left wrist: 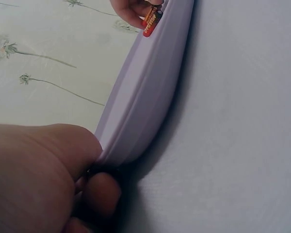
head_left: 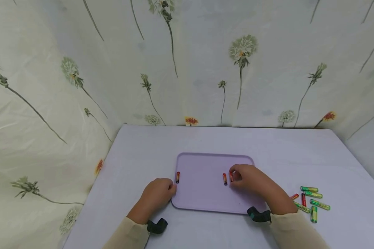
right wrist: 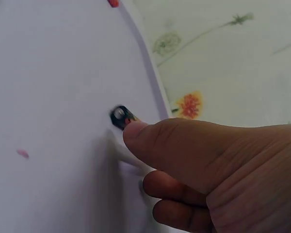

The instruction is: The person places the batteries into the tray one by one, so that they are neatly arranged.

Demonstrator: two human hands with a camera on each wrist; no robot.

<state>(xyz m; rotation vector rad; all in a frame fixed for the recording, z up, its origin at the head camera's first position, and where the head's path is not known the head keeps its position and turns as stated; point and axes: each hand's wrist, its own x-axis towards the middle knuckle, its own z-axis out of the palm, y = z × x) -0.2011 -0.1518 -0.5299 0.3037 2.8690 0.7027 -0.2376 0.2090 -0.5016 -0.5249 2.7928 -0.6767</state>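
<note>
Two red batteries (head_left: 225, 179) lie on lilac tray (head_left: 202, 195), lower centre of frame; third red battery (head_left: 231, 176) we see pinched in right hand (head_left: 248, 178), just beside one. Left hand (head_left: 158, 193) grips tray's lower-left edge. Yellow-lettered red label (left wrist: 150, 23), top of left-wrist view: we cannot read it surely. Green batteries (head_left: 320, 204) lie loose, lower right.

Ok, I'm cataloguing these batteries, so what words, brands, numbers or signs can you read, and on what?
No text can be read for certain.
Red battery at the right hand, left wrist view: yellow lettering, too small and blurred to quote.
Battery pinched in that hand, right wrist view: no legible print.
Red batteries, head view: print too small.
Green batteries, head view: likewise too small.
Tray and flowered backdrop: no lettering shows.
</note>
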